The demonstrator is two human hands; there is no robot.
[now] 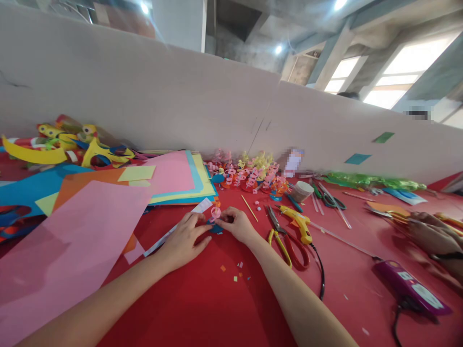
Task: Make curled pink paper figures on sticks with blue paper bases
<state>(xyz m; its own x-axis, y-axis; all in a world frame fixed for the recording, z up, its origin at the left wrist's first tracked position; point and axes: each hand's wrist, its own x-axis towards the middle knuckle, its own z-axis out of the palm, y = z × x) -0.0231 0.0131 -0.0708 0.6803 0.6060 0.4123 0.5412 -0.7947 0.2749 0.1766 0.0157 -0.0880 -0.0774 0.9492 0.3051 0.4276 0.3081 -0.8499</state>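
My left hand (184,237) and my right hand (236,223) meet over a small paper piece (215,213) on the red table (202,299): a pink curled strip on a blue base. Fingertips of both hands pinch it from either side. A white paper strip (170,232) lies under my left hand. Just beyond the hands stands a cluster of finished curled paper pieces (249,173) in pink, yellow and orange.
Big pink paper sheets (75,241) and a coloured stack (181,176) cover the left. Yellow-and-red scissors (284,238), a yellow glue gun (298,224), a thin stick (249,208) and a purple power strip (408,286) lie right. Another person's hand (430,233) rests far right.
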